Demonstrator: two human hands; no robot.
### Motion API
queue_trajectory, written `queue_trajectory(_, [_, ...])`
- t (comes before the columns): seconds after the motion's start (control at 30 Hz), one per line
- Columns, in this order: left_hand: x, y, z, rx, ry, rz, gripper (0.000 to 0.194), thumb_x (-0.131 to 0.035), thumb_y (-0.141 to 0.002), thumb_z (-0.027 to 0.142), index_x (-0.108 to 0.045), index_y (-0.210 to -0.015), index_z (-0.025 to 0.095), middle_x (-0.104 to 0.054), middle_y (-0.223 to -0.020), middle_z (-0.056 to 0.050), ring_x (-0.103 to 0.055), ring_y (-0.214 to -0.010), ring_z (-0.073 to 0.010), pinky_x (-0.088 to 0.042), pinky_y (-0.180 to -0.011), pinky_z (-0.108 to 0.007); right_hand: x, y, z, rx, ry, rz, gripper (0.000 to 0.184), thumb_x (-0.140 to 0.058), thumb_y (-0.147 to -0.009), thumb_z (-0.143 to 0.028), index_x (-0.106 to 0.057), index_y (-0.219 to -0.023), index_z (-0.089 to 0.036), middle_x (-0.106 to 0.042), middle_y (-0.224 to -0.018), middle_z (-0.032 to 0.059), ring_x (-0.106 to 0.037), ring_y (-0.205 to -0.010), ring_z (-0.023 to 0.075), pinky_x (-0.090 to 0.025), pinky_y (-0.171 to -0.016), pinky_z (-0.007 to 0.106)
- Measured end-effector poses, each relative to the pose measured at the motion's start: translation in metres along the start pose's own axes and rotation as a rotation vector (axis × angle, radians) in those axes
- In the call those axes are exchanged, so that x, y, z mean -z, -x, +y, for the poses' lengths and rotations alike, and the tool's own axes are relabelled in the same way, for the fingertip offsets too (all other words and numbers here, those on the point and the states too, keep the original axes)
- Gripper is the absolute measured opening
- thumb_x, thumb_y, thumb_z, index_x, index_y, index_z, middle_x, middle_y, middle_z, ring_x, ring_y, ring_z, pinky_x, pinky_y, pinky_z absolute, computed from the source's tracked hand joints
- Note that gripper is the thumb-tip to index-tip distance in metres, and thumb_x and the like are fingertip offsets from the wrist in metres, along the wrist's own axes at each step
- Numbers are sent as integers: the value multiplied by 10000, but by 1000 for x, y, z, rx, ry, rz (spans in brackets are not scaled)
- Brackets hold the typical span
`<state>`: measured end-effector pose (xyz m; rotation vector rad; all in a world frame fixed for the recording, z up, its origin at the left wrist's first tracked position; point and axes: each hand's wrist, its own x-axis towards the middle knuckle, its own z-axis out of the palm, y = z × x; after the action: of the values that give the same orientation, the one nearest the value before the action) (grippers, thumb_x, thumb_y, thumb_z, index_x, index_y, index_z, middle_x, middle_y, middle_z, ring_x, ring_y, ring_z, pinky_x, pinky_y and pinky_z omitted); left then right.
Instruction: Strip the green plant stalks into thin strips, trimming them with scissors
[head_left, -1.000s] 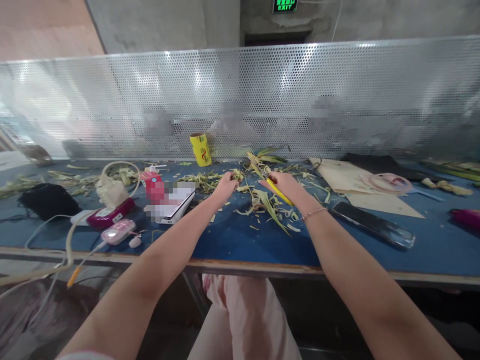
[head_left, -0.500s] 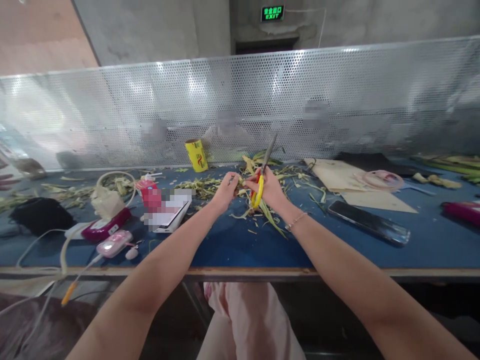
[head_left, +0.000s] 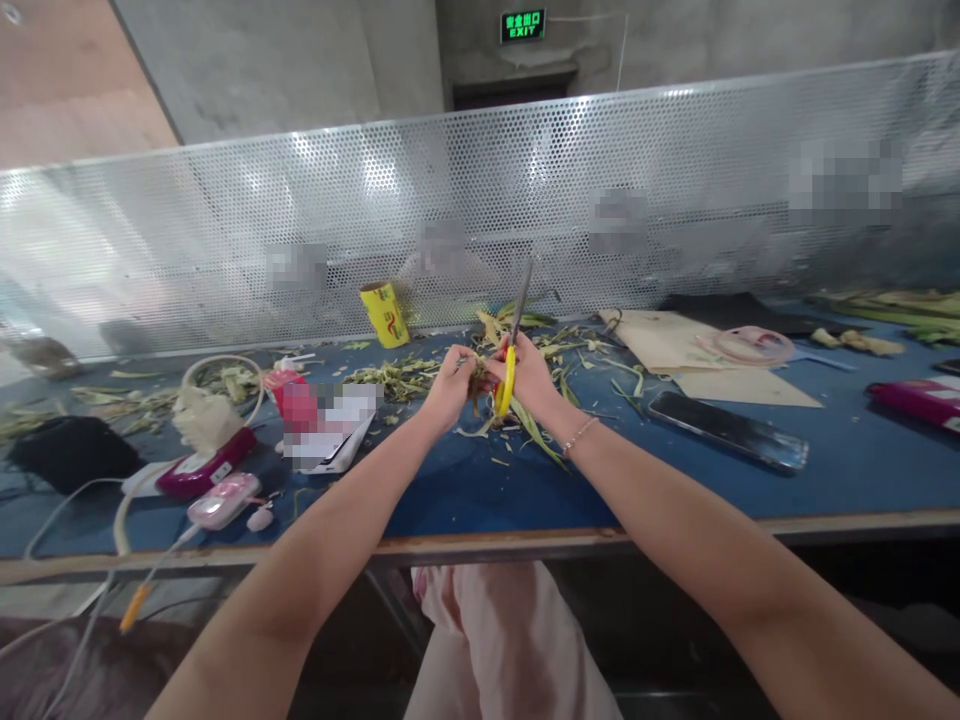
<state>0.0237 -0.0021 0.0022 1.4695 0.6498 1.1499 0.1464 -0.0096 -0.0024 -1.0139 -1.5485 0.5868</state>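
Observation:
Over the middle of the blue table, my two hands meet around a small bit of dried plant (head_left: 478,376). My left hand (head_left: 451,385) pinches it from the left, fingers closed. A pair of scissors (head_left: 507,378) with yellow handles sits in my right hand (head_left: 531,378), blades pointing up and away from me. The thumb and finger of that hand reach the plant bit too. Pale green strips of leaf (head_left: 541,432) lie beneath my right hand, and a heap of plant scraps (head_left: 397,378) spreads behind my left.
A yellow roll (head_left: 384,314) stands tilted by the perforated metal screen (head_left: 300,200). On the right are a black phone (head_left: 727,430) and beige sheets (head_left: 660,345). Leftward lie a red box (head_left: 291,398), a pink device (head_left: 223,500) with a cable, and a black object (head_left: 71,452).
The view has shifted slightly, so most things sit a little further left. The scissors have turned in my right hand, their handles now seen more edge-on. Both hands stay together at the plant bit.

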Motion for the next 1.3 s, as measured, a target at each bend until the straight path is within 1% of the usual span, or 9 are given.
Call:
queue_trajectory(0.13, [0,2,3,28,-59,7,58,-382,-821,224,-324,-827,226,-510,-569,63,-552,-521,-93,-471,-614,-256,0,-2,4,-55,-193,100,325,-570,-681,-416,-362,-864,-245,-445,-692,-38,-504,-640,133,-451,-611,304])
queue_trajectory(0.3, [4,1,3,-13,-129,2,36,-385,-811,201,-353,-800,214,-524,-591,59,-584,-559,-99,-483,-644,-278,0,-6,9,-64,-243,159,321,-575,-688,-400,-346,-851,-246,-427,-701,-41,-515,-657,135,-464,-645,315])
queue_trajectory(0.43, [5,1,4,15,-141,5,54,-399,-780,176,-357,-787,209,-542,-595,56,-584,-572,-95,-486,-674,-283,1,-9,13,-51,-205,145,318,-573,-706,-404,-349,-863,-244,-434,-715,-37,-520,-660,128,-471,-660,312])
queue_trajectory(0.53, [5,1,4,53,-57,21,68,-420,-761,177,-358,-769,206,-530,-595,57,-581,-571,-98,-493,-669,-288,1,-9,13,-53,-251,143,335,-585,-699,-417,-335,-838,-243,-427,-726,-37,-525,-670,127,-478,-665,315])
queue_trajectory(0.73, [6,3,3,131,103,58,163,-553,-757,294,-440,-762,178,-526,-657,35,-574,-570,-101,-494,-603,-274,1,-6,10,-73,-337,135,353,-575,-707,-447,-310,-837,-251,-408,-706,-45,-498,-597,117,-482,-604,322])
queue_trajectory(0.83, [6,3,4,158,113,11,211,-594,-749,337,-489,-754,154,-550,-649,9,-555,-551,-91,-473,-561,-240,2,-6,8,-62,-315,152,366,-578,-696,-462,-314,-832,-247,-418,-717,-37,-509,-630,126,-483,-633,333])
queue_trajectory(0.97, [10,3,4,223,100,-71,251,-614,-740,377,-536,-724,139,-562,-600,-10,-530,-494,-92,-425,-461,-222,2,-6,8,-45,-332,107,374,-596,-664,-447,-317,-809,-244,-411,-726,-38,-518,-659,133,-484,-665,355])
queue_trajectory(1.13, [18,-1,4,309,100,-38,207,-664,-706,323,-563,-734,145,-603,-635,-15,-519,-470,-71,-410,-421,-189,4,-7,12,-23,-308,67,378,-608,-648,-437,-324,-809,-246,-411,-711,-41,-526,-678,141,-479,-665,350])
queue_trajectory(1.3, [24,-4,4,352,92,-55,131,-663,-710,244,-593,-722,134,-596,-627,-13,-506,-459,-41,-422,-424,-141,7,-6,10,3,-248,23,373,-598,-646,-439,-325,-811,-246,-454,-738,-32,-528,-708,132,-472,-651,314])
